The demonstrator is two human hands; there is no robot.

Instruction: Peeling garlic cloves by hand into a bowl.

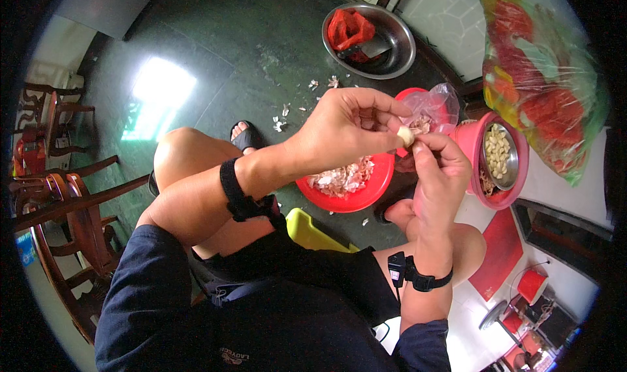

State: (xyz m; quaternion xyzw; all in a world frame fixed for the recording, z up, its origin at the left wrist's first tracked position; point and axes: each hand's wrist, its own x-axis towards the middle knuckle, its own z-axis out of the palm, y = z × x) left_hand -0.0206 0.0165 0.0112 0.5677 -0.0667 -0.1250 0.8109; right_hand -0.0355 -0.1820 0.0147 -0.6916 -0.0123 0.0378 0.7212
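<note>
A pale garlic clove [405, 136] is pinched where the fingertips of both hands meet. My left hand [350, 122] grips it with thumb and forefinger, the other fingers curled. From the other side, the thumb and forefinger of my right hand [441, 169] press on the clove's lower end. Below the hands, a red plastic basin [343, 207] holds a heap of garlic skins [343, 180], partly hidden by my left forearm. To the right, a metal bowl [513, 164] of peeled cloves [497, 149] rests on a pink bucket [470, 151].
Behind my hands, a clear plastic bag [446, 105] with unpeeled garlic lies in a red container. A steel basin [404, 61] farther off holds a red bag and a cleaver [374, 49]. A green bag [543, 88] hangs at right. Wooden chairs [73, 200] stand left.
</note>
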